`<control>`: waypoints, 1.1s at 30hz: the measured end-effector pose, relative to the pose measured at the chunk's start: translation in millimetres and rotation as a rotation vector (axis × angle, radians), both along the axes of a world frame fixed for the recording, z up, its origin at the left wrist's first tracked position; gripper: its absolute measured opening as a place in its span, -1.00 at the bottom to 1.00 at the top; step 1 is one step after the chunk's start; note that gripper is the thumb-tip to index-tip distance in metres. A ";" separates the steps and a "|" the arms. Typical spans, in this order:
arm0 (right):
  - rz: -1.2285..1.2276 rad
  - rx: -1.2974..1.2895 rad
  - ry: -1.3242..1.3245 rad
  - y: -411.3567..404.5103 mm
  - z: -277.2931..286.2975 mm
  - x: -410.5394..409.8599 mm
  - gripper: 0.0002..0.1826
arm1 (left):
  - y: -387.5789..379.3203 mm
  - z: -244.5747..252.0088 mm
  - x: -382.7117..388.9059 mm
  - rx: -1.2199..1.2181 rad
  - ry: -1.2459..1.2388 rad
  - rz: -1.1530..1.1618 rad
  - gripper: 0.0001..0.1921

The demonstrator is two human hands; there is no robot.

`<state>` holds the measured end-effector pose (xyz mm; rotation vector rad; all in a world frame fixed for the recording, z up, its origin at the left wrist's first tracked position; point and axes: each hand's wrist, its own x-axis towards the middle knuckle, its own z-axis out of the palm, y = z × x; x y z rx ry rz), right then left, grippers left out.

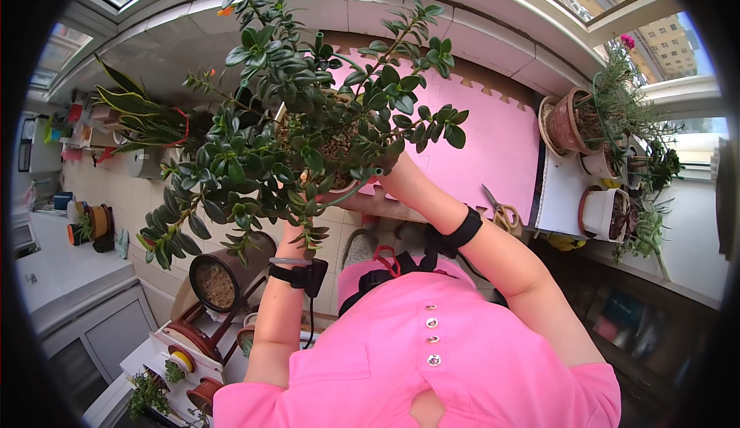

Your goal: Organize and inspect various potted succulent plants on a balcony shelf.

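Observation:
A leafy potted shrub with glossy dark green leaves and a few orange buds spreads before me. Its pale pot holds brown granular soil, and green stakes stand among the stems. My right hand is at the pot's right side, its fingers mostly covered by leaves. Opposite it, my left hand reaches up under the foliage to the pot's near left side, largely hidden. Both hands appear to hold the pot at the near edge of a pink foam mat. Scissors with tan handles lie on that mat.
Several potted plants, including a terracotta-coloured pot and a white pot, stand at the right. A snake plant is at the left. Below it, a dark soil-filled pot sits near a plant stand. Windows line the far side.

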<state>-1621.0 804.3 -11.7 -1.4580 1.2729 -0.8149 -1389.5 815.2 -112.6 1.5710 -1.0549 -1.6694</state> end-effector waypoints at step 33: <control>-0.313 0.323 -0.181 40.2 -4.3 -67.0 -0.56 | 55.8 39.9 -7.5 -0.214 -0.059 0.182 -0.90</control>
